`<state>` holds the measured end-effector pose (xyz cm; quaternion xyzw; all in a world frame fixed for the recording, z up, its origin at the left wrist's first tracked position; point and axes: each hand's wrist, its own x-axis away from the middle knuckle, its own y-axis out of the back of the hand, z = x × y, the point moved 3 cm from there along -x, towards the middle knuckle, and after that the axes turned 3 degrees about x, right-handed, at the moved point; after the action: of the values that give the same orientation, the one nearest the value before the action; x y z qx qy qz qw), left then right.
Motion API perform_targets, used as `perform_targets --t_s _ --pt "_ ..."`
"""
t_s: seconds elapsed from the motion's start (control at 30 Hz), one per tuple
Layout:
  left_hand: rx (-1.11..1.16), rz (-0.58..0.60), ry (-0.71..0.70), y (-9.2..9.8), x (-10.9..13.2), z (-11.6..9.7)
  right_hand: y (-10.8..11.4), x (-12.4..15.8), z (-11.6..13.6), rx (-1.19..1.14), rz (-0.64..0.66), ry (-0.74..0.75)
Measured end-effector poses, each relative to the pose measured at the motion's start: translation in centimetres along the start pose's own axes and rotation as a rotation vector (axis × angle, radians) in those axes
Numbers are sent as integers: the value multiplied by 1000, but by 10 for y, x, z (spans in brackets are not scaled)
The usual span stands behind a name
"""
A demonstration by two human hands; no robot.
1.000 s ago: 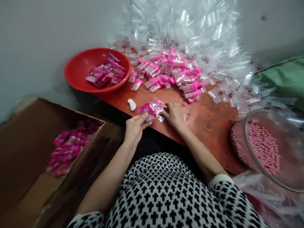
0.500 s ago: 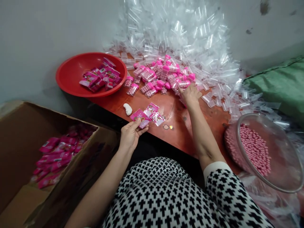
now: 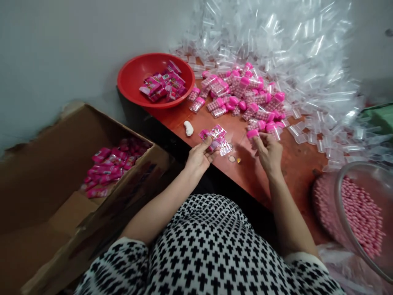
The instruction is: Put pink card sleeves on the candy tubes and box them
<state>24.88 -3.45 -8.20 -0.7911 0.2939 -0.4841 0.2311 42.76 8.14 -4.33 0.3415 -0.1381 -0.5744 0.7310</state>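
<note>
My left hand (image 3: 199, 156) pinches a small pink printed packet (image 3: 207, 135) at the near edge of the red-brown table (image 3: 294, 164). Two more pink packets (image 3: 221, 139) lie flat right beside it. My right hand (image 3: 269, 151) is closed on a small clear tube with a pink cap (image 3: 253, 135), held just above the table. Behind my hands lies a heap of filled pink-capped tubes (image 3: 245, 94). Two tiny bits (image 3: 234, 159) lie on the table between my hands.
A red bowl (image 3: 135, 73) with pink packets stands at the table's far left corner. A big pile of empty clear tubes (image 3: 291, 49) fills the back. A clear jar of pink candies (image 3: 359, 209) sits right. A cardboard box (image 3: 61, 135) with pink packets stands left. A white lump (image 3: 188, 128) lies nearby.
My right hand has come back from the heap of filled tubes toward me with one pink-capped tube in it. My left hand kept its hold on the packet.
</note>
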Motion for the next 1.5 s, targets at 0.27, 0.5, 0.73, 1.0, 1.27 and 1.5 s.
perform_targets --t_s 0.27,0.5,0.73,1.0,1.27,1.5 --pt "129 18 30 -12 4 15 -39 80 42 -737 152 -252" --pt "70 142 -25 -19 10 24 -50 84 37 -749 89 -245" --pt "-123 314 -117 -26 18 18 -53 83 37 -884 49 -234" --pt "-320 398 -129 -24 15 18 -50 80 34 -852 -7 -156" --pt "-645 451 -346 -23 8 7 -50 76 34 -954 39 -228" --pt "-512 374 -243 -23 19 16 -54 74 34 -962 40 -259"
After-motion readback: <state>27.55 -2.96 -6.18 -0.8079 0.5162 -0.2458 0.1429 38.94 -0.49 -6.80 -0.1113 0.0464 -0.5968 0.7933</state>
